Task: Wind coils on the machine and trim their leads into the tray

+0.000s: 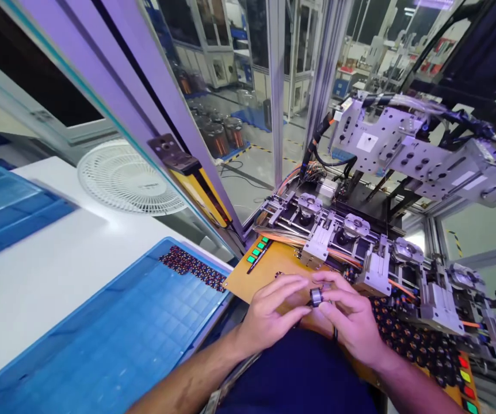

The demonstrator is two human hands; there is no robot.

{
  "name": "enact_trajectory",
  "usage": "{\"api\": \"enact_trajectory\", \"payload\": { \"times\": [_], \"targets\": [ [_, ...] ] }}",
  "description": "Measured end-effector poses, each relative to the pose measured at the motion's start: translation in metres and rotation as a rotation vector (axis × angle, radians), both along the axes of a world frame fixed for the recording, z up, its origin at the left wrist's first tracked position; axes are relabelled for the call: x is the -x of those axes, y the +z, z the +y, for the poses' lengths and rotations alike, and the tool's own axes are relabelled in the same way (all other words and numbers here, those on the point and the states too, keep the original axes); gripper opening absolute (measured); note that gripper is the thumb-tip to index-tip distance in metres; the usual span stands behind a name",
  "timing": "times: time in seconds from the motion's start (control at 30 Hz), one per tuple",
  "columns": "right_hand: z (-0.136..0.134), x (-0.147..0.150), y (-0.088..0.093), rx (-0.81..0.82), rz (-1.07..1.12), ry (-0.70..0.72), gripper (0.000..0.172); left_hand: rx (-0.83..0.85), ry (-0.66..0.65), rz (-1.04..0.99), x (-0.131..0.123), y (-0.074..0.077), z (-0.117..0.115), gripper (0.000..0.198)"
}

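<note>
A small cylindrical part, silvery around its side and dark at the ends, is held up in front of the person's dark blue clothing, over the near edge of an orange-yellow surface. The right hand has it pinched at the fingertips, thumb below and fingers bent on the far side, the grip narrow. The left hand faces it from the other side, loosely curved, with a fair gap between thumb and forefinger; its thumb tip comes close beneath the part, and whether it touches cannot be told. Just beyond the hands stands a row of metal fixtures, with orange tubes running among them. Beside the right hand and forearm, a crowd of dark round parts covers the surface, with red, yellow and green buttons at its far right end. Beyond the left hand, a dark slim stick lies next to green buttons. Farther left, a blue tray carries small dark parts gathered along its far edge, and a white fan stands behind it.
</note>
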State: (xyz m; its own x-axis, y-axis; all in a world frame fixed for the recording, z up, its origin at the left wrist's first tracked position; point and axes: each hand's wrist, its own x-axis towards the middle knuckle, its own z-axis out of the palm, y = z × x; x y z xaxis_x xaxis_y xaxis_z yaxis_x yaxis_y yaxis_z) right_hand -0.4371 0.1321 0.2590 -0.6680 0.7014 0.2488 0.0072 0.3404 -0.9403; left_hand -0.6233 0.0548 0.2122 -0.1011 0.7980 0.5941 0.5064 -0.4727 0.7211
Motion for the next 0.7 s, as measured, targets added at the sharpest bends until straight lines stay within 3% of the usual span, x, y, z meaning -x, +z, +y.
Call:
{"api": "enact_trajectory", "payload": {
  "times": [0.13,0.2,0.3,0.43,0.57,0.7],
  "targets": [
    [0.075,0.014,0.026,-0.440,-0.200,0.013,0.013,0.159,0.215,0.160,0.024,-0.062,-0.001,0.066],
    [0.122,0.032,0.032,-0.636,-0.276,-0.024,0.013,0.242,0.220,0.280,0.031,-0.095,-0.001,0.089],
    [0.184,0.065,0.024,-0.714,-0.327,-0.032,0.013,0.276,0.162,0.375,0.031,-0.128,0.002,0.106],
    [0.227,0.101,0.001,-0.789,-0.400,0.052,0.015,0.280,0.118,0.417,0.027,-0.141,0.012,0.095],
    [0.237,0.110,-0.014,-0.835,-0.447,0.104,0.019,0.295,0.095,0.434,0.028,-0.142,0.017,0.084],
    [0.240,0.110,-0.015,-0.843,-0.498,0.138,0.018,0.314,0.082,0.421,0.029,-0.143,0.015,0.086]
  ]
}}
